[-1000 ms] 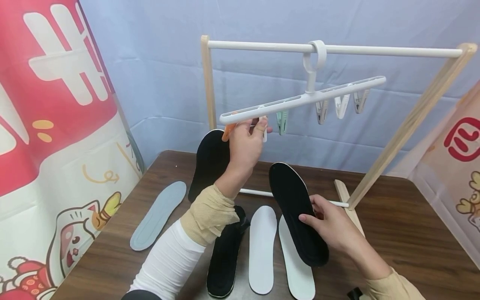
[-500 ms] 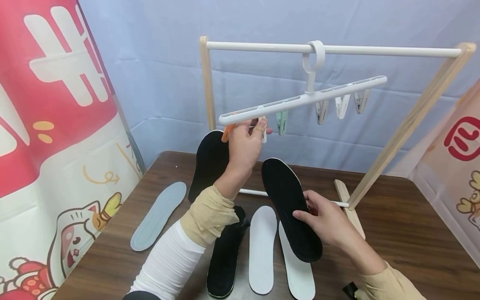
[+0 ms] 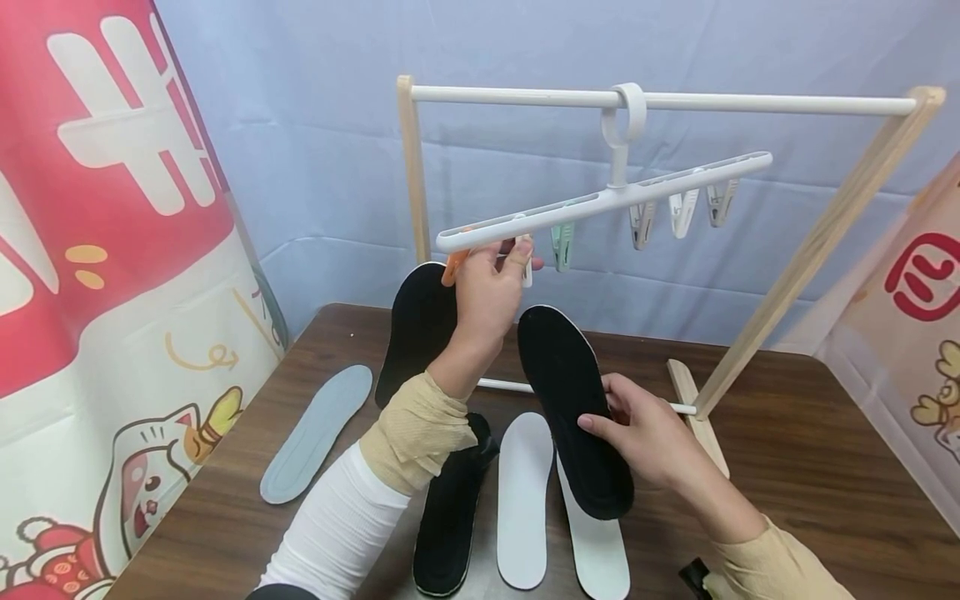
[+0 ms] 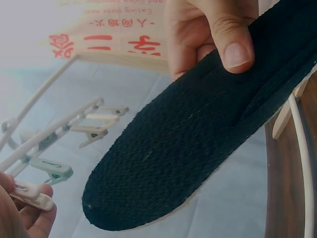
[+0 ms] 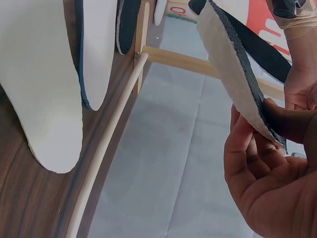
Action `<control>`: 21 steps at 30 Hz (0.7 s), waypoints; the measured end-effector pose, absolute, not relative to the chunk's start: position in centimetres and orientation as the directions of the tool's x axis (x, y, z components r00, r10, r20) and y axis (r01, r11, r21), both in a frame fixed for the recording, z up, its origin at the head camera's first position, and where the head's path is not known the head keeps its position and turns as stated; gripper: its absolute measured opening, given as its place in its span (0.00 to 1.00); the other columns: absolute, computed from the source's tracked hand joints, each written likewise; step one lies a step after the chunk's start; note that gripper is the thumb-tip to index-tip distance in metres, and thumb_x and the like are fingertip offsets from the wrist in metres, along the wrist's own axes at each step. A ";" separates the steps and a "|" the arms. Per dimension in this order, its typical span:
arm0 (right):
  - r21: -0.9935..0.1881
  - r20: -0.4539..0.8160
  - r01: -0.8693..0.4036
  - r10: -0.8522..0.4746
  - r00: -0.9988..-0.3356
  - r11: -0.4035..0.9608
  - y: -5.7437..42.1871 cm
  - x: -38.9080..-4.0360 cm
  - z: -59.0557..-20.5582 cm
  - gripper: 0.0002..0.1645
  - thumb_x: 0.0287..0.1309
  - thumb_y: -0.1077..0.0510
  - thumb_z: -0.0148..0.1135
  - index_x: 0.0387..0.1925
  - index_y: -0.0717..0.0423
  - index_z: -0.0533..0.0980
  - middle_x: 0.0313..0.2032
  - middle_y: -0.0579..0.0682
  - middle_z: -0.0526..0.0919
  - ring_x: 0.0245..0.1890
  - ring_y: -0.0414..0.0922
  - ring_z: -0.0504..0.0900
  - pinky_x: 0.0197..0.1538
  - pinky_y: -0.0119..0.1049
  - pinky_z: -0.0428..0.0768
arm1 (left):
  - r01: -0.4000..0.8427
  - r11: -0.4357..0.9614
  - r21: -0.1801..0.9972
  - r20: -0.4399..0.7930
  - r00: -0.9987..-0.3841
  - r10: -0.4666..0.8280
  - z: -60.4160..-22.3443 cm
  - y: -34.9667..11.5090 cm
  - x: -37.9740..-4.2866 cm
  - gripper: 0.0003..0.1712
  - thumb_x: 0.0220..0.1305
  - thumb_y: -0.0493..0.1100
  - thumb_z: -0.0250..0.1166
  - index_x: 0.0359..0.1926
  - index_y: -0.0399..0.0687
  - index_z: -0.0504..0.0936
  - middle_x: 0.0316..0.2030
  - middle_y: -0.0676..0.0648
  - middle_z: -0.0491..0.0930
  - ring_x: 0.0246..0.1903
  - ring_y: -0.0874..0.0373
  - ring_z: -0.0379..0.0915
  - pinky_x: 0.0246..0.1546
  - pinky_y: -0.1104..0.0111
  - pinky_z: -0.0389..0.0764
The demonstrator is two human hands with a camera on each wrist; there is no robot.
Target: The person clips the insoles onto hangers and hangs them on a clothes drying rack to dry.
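Note:
My left hand (image 3: 491,287) pinches a white clip (image 4: 32,193) under the low left end of the white clip hanger (image 3: 555,215). Beside it, an orange clip (image 3: 453,268) sits at the top of a hanging black insole (image 3: 420,325). My right hand (image 3: 648,429) grips another black insole (image 3: 570,400) along its side, thumb on the dark face. This insole is tilted, its rounded upper end below the left hand and apart from the clip. The right wrist view shows its pale underside (image 5: 228,64).
A wooden rack (image 3: 832,225) with a white rod (image 3: 750,102) carries the hanger. More clips hang along it, including a green clip (image 3: 562,246). On the brown table (image 3: 787,517) lie a light-blue insole (image 3: 318,433), a black insole (image 3: 450,525) and two white insoles (image 3: 522,508).
My right hand has moved left and slightly up with the black insole, bringing its upper end nearer the left hand. The left hand stays at the white clip.

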State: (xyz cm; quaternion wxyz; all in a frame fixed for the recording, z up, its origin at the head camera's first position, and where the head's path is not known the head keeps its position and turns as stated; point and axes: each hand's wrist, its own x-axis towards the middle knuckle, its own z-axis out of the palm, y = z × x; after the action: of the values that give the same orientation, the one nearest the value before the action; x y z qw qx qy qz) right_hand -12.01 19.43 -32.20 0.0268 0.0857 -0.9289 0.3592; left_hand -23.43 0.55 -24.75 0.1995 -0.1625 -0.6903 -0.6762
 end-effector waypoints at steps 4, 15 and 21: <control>-0.678 0.108 -0.181 -0.147 -0.983 0.713 19.2 -12.1 -32.0 0.18 0.65 0.52 0.68 0.52 0.52 0.75 0.36 0.42 0.88 0.38 0.39 0.85 0.45 0.44 0.78 | 0.490 0.032 0.871 0.491 -0.870 -0.045 -24.8 0.5 -23.4 0.12 0.73 0.39 0.63 0.50 0.35 0.84 0.39 0.37 0.85 0.39 0.51 0.88 0.37 0.76 0.76; -0.756 0.066 -0.169 -0.184 -0.981 0.632 18.8 -12.5 -31.7 0.17 0.67 0.54 0.67 0.52 0.55 0.74 0.39 0.46 0.89 0.37 0.40 0.87 0.42 0.38 0.81 | 0.496 0.041 0.867 0.497 -0.867 -0.037 -24.8 0.4 -23.4 0.13 0.73 0.39 0.62 0.52 0.35 0.83 0.40 0.38 0.85 0.40 0.50 0.87 0.35 0.75 0.74; -0.798 0.049 -0.162 -0.205 -0.977 0.581 18.9 -12.9 -31.7 0.17 0.67 0.58 0.66 0.53 0.59 0.72 0.40 0.50 0.89 0.38 0.42 0.88 0.41 0.36 0.83 | 0.491 0.047 0.870 0.493 -0.869 -0.037 -24.8 0.4 -23.4 0.13 0.73 0.40 0.63 0.52 0.36 0.83 0.40 0.38 0.86 0.40 0.51 0.88 0.37 0.74 0.75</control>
State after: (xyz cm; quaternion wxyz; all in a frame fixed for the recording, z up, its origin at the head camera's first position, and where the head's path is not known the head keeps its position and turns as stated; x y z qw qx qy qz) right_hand -12.95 18.87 -31.72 -0.0245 0.1033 -0.8886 0.4462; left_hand -23.44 0.37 -24.80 0.1966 -0.1631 -0.6964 -0.6706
